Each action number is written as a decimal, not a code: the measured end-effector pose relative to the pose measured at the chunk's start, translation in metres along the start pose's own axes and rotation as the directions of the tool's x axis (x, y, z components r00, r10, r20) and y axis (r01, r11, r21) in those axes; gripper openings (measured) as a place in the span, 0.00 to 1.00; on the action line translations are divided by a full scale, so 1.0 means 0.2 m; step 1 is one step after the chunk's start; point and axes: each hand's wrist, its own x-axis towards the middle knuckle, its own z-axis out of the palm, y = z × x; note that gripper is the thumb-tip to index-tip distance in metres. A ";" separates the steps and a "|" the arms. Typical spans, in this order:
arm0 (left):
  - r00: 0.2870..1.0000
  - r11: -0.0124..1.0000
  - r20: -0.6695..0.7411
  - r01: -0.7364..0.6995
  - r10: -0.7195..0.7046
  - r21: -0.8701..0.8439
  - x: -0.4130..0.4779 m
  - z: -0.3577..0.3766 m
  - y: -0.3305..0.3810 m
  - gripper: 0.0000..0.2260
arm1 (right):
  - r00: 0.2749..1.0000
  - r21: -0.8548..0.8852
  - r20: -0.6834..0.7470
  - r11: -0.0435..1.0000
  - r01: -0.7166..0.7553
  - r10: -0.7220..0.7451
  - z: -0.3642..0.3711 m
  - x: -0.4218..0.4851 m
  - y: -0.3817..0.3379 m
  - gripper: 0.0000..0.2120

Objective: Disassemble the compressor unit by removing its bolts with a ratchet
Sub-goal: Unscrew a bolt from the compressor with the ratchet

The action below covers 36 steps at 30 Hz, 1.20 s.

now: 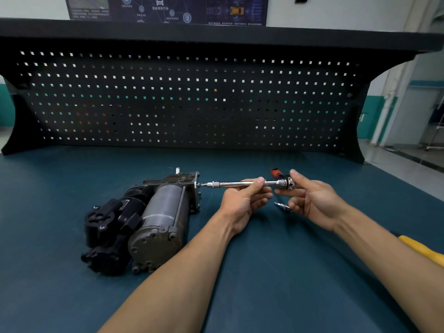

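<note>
The compressor unit (149, 219) lies on the blue bench top, a grey metal cylinder beside black plastic housings. A ratchet with a long chrome extension bar (230, 183) points left, its bit tip at the unit's right end plate (197, 186). My left hand (242, 200) pinches the extension bar near its middle between thumb and fingers. My right hand (312, 200) grips the ratchet head (287, 183), whose red and black handle (276, 173) sticks out behind. A small loose chrome bit (283, 207) lies on the bench just below my right fingers.
A black pegboard back panel (187, 102) stands behind the bench. A yellow object (422, 251) shows at the right edge under my right forearm. The bench's right edge drops off to a tiled floor (408, 169).
</note>
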 end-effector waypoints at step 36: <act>0.996 0.990 -0.019 0.094 -0.092 0.110 0.02 -0.02 0.00 0.08 | 0.954 -0.191 0.177 0.943 0.274 -0.241 -0.05 -0.02 0.00 0.19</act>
